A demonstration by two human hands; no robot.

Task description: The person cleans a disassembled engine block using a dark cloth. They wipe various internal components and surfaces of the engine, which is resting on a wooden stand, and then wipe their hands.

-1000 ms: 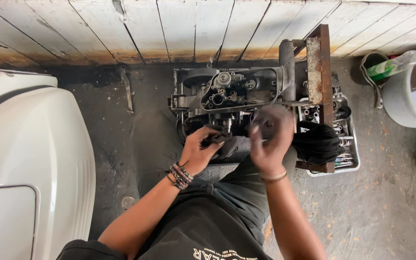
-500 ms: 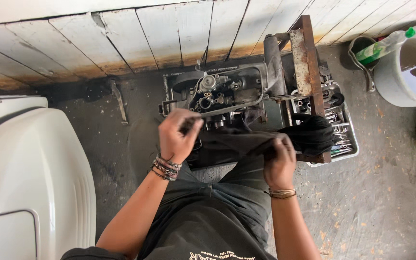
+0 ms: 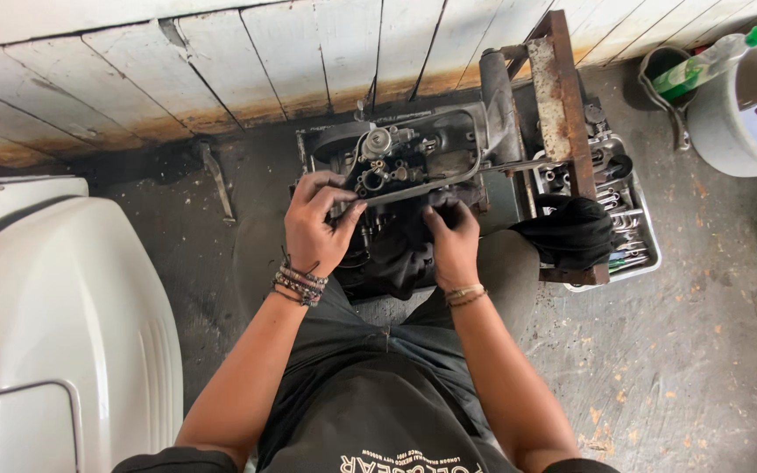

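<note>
A white engine cover (image 3: 54, 324) is lying at the person's left on the concrete floor (image 3: 703, 350). The engine (image 3: 413, 175) is sitting against the plank wall (image 3: 221, 61), between the person's knees. A tray of tools (image 3: 633, 223) is resting just beside it. The left hand (image 3: 315, 223) is curling its fingers onto the engine's front. The right hand (image 3: 453, 241) is gripping a dark rag (image 3: 400, 254) against it.

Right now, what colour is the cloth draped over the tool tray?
Black. The cloth lies on the tray beside the rusty bar; head view.
</note>
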